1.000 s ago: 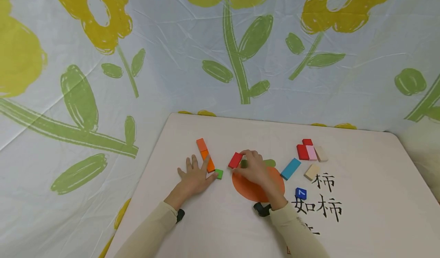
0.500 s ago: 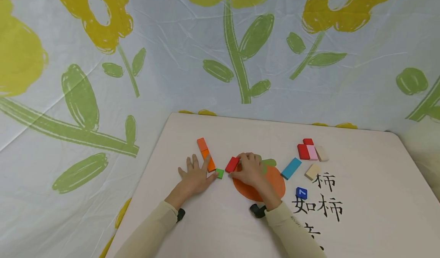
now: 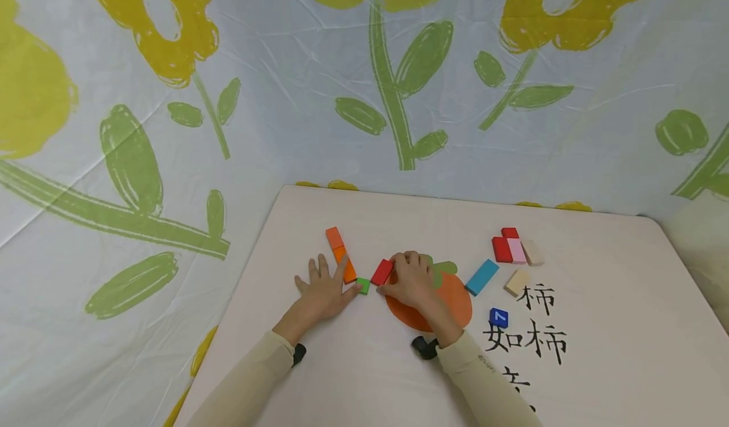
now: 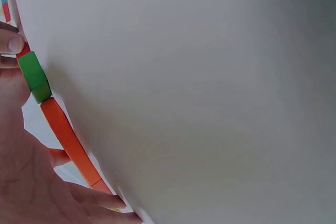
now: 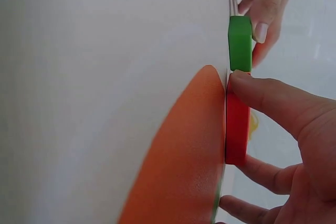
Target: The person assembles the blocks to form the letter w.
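My right hand point(image 3: 414, 280) pinches a red rectangular block point(image 3: 382, 272) between thumb and fingers, at the left side of the printed orange persimmon point(image 3: 455, 303). In the right wrist view the thumb lies at one end of the red block point(image 5: 238, 119), right by the green block point(image 5: 240, 43). My left hand point(image 3: 321, 297) rests with spread fingers on the table, its thumb at the small green block point(image 3: 363, 286) and its index finger at an orange block point(image 3: 344, 264). A second, lighter orange block point(image 3: 335, 238) continues that line end to end, also seen in the left wrist view.
To the right lie a blue rectangular block point(image 3: 481, 278), a beige block point(image 3: 517, 283) and a dark blue cube marked 7 point(image 3: 498, 317). Farther back, red, pink point(image 3: 516, 251) and beige blocks form a cluster. A flowered cloth point(image 3: 307, 111) hangs behind the table.
My right hand has slid the red block left and slightly toward me, close up to the green block. The left hand has stayed in place.
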